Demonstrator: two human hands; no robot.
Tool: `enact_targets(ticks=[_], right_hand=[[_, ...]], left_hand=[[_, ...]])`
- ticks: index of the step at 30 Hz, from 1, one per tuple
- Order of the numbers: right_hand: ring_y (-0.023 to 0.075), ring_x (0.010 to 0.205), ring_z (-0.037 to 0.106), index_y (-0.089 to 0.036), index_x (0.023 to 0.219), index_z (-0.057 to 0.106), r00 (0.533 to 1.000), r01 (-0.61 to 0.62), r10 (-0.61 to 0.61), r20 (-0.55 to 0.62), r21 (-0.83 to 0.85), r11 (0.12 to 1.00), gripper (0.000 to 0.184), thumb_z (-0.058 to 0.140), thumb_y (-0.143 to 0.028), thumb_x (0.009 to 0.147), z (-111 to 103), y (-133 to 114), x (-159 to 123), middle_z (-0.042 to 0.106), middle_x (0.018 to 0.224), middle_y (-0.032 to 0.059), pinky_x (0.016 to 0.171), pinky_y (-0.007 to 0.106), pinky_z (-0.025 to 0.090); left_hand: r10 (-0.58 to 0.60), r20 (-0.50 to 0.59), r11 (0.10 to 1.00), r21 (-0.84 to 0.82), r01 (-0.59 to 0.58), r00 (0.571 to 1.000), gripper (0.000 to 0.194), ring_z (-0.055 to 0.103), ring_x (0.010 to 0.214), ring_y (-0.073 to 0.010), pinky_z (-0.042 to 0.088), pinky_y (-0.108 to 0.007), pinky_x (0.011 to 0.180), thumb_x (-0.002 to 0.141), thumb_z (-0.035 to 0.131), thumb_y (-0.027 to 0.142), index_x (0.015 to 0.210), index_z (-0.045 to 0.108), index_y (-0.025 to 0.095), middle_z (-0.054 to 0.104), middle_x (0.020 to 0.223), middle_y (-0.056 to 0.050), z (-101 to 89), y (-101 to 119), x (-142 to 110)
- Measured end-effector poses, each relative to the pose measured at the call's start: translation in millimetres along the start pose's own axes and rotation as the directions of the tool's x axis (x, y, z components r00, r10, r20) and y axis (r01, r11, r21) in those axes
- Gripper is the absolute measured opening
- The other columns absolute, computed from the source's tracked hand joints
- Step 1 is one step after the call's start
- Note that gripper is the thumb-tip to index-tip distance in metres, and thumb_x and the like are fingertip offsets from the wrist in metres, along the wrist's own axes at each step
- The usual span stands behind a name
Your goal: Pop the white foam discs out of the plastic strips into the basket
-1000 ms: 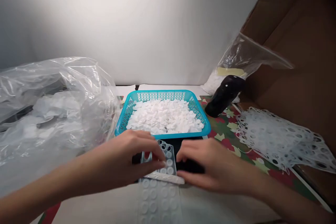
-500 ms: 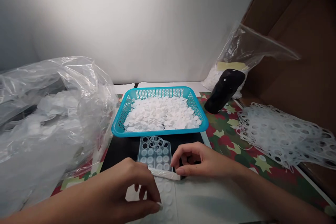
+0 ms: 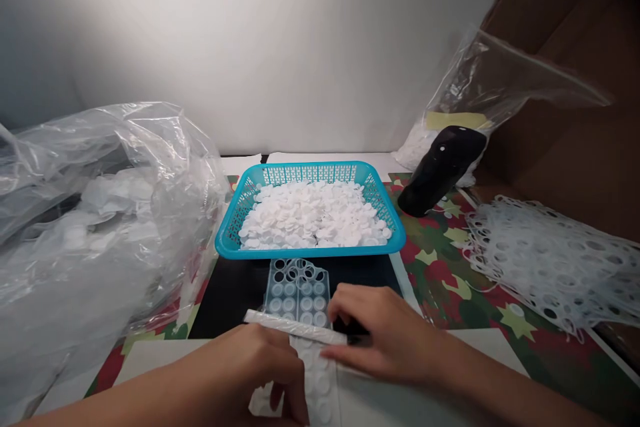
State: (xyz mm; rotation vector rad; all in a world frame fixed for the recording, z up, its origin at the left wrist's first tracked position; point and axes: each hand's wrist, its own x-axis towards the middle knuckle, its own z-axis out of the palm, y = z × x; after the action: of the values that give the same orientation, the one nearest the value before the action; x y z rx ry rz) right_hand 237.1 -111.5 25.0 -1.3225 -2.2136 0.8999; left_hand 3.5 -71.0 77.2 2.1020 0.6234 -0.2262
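A translucent sheet with rows of round discs (image 3: 300, 300) runs toward me from below the basket. Loose rings lie at its far end, and its near part rests on white paper. Across the sheet slants a white-wrapped stick (image 3: 295, 327). My right hand (image 3: 383, 330) is closed around the stick's dark right end, thumb on the near side. My left hand (image 3: 260, 367) is bent over the sheet's near part, finger and thumb curled together at the bottom edge of the view. Whatever its fingertips pinch is hidden.
A blue basket (image 3: 310, 254) full of white discs stands ahead. A large clear plastic bag (image 3: 165, 213) is on the left. At right are a black object (image 3: 443, 170), a bag of white pieces (image 3: 417, 143), a heap of ringed plastic webbing (image 3: 550, 260) and a cardboard wall (image 3: 575, 47).
My right hand has closed on the stick, whose left end now sits farther left, with the stick lifted into fuller view. My left hand has shifted lower toward me. The camera view has shifted slightly.
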Motion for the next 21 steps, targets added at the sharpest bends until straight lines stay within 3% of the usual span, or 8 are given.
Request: enact_targets(ticks=[3,7,11,15,18,21], right_hand=[[0.0145,0.072,0.057,-0.018,0.093,0.056,0.999,0.029,-0.019,0.044,-0.225,0.974,0.020,0.064,-0.035,0.086,9,-4,0,0.062,0.086,0.0012,0.056,0.024,0.032],[0.0142,0.060,0.059,-0.018,0.080,0.055,0.999,0.018,0.006,0.050,-0.460,0.888,0.005,0.059,-0.018,0.082,7,5,-13,0.065,0.074,-0.0005,0.048,0.025,0.023],[0.0147,0.043,0.052,-0.019,0.066,0.051,0.990,0.036,-0.123,-0.071,-0.713,0.700,0.015,0.050,-0.004,0.068,-1,25,-39,0.059,0.055,0.0009,0.044,0.030,0.012],[0.0141,0.040,0.049,-0.020,0.065,0.049,0.965,0.069,-0.248,-0.091,-0.820,0.569,0.025,0.040,0.004,0.066,-17,38,-60,0.052,0.048,0.0000,0.043,0.029,0.014],[0.0136,0.040,0.048,-0.020,0.066,0.047,0.969,0.077,-0.238,-0.067,-0.833,0.548,0.027,0.038,0.003,0.074,-40,42,-66,0.050,0.049,-0.0015,0.043,0.028,0.017],[0.0115,0.043,0.048,-0.021,0.073,0.050,0.970,0.054,-0.210,-0.119,-0.741,0.669,0.021,0.040,-0.006,0.085,-59,44,-65,0.051,0.054,-0.0035,0.044,0.026,0.023]], left_hand=[[0.047,0.027,0.999,-0.003,-0.047,0.999,0.004,0.061,0.076,-0.0097,0.044,-0.016,0.067,0.082,0.066,0.021,0.085,0.067,0.023,0.067,0.086,0.002,5.3,6,2],[0.098,-0.079,0.995,-0.018,-0.099,0.992,0.014,0.060,0.069,-0.0099,0.046,-0.016,0.065,0.089,0.058,0.031,0.084,0.066,0.020,0.067,0.079,0.000,9.3,12,6],[0.059,-0.142,0.997,-0.045,-0.066,0.988,0.020,0.058,0.067,-0.0101,0.046,-0.016,0.062,0.088,0.058,0.037,0.081,0.066,0.020,0.065,0.074,0.000,8.2,14,14],[0.128,-0.107,0.989,-0.065,-0.135,0.986,0.022,0.056,0.064,-0.0093,0.045,-0.016,0.061,0.089,0.056,0.035,0.082,0.066,0.017,0.066,0.073,-0.001,7.9,14,26],[0.120,-0.190,0.987,-0.083,-0.138,0.974,0.019,0.057,0.067,-0.0094,0.044,-0.018,0.065,0.090,0.056,0.031,0.080,0.065,0.018,0.064,0.073,0.001,11.4,8,42],[0.124,-0.273,0.990,-0.029,-0.137,0.954,0.018,0.056,0.069,-0.0100,0.040,-0.022,0.068,0.091,0.055,0.032,0.079,0.063,0.020,0.062,0.072,0.003,17.0,-6,63]])
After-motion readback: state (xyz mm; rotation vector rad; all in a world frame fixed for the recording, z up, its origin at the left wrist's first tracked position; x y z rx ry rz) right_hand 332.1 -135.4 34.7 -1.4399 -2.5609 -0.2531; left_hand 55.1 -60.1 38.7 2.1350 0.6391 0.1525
